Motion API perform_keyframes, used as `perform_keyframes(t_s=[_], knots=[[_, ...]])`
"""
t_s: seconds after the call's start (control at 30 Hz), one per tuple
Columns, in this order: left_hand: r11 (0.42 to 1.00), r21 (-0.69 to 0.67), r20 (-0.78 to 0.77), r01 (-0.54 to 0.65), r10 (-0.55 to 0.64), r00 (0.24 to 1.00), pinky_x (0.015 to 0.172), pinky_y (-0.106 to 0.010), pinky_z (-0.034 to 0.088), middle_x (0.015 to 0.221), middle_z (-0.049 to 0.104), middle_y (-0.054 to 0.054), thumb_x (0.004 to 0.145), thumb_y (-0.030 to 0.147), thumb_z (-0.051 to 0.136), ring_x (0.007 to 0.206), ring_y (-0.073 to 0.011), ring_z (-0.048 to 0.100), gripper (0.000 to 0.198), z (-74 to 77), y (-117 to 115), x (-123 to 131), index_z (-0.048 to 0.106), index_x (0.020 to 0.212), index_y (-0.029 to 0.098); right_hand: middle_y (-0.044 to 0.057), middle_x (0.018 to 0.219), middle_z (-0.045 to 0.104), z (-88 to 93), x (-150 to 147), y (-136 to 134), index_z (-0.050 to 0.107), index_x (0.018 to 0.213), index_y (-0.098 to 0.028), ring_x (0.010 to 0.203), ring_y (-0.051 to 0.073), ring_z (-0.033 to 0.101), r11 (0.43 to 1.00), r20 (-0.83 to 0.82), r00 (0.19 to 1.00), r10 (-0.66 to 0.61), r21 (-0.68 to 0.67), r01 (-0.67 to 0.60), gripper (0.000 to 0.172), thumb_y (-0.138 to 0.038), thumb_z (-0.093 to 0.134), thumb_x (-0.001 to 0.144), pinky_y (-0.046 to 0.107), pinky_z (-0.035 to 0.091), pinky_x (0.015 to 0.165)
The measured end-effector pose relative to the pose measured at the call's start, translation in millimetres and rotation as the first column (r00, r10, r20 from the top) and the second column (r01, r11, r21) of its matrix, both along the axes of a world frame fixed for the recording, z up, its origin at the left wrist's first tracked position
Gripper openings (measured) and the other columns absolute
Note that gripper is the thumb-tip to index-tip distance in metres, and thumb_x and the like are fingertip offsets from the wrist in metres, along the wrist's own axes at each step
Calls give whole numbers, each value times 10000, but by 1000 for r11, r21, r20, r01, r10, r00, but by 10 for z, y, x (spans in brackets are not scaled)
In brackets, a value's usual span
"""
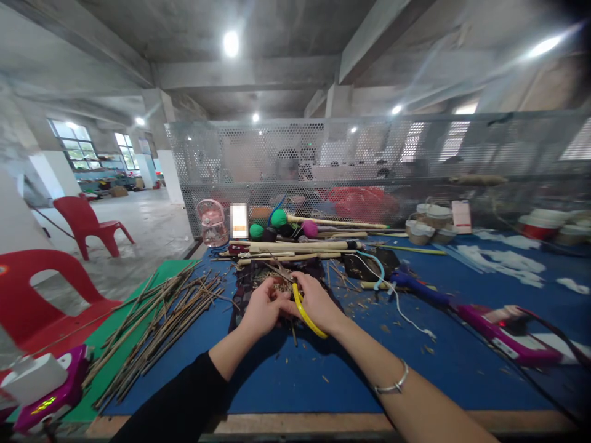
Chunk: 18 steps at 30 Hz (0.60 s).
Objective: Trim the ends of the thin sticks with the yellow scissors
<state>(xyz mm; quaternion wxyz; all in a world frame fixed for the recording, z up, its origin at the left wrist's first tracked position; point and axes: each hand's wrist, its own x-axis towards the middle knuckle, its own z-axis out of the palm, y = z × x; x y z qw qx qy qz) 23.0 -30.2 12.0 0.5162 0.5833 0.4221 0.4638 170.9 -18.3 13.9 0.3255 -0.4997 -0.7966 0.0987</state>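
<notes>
My left hand and my right hand meet over a dark cloth strewn with wood shavings on the blue table. Both hands are closed. My right hand grips a yellow-handled tool whose curved handle runs down under the palm. My left hand pinches a thin twig that pokes out below the fingers. A silver bracelet sits on my right wrist, and my left arm wears a black sleeve.
A heap of long thin sticks lies at left across a green mat. Thicker canes, coloured yarn balls and a pink jar stand behind. Purple glue guns with cords lie at right. Red chairs stand left; a mesh screen backs the table.
</notes>
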Motion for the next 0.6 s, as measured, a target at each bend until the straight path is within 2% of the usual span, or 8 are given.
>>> perform_keyframes(t_s=[0.13, 0.37, 0.6], knots=[[1000, 0, -31, 14, -14, 999, 298, -147, 321, 565, 508, 54, 697, 268, 561, 392, -88, 500, 274, -10, 5, 1, 470, 941, 183, 104, 1022, 549, -24, -5, 8, 458, 1142, -177, 931, 215, 517, 1000, -34, 999, 20, -3, -20, 601, -510, 619, 667, 318, 397, 797], [1000, -14, -49, -3, 3, 999, 283, -154, 326, 574, 514, 51, 713, 329, 552, 418, -126, 558, 300, -44, 17, 2, 430, 951, 193, 45, 783, 630, 15, 12, -26, 517, 1102, -204, 658, 168, 566, 995, -35, 999, -16, -100, 12, 508, -489, 593, 688, 237, 387, 582], [1000, -26, -8, -1, 1, 1000, 304, -147, 323, 588, 524, 42, 719, 293, 545, 414, -98, 526, 340, -14, 28, -32, 442, 1028, 192, 33, 709, 627, 20, 33, 14, 547, 1027, -181, 607, 156, 563, 992, -107, 994, 36, -114, -48, 420, -482, 540, 734, 224, 389, 559]])
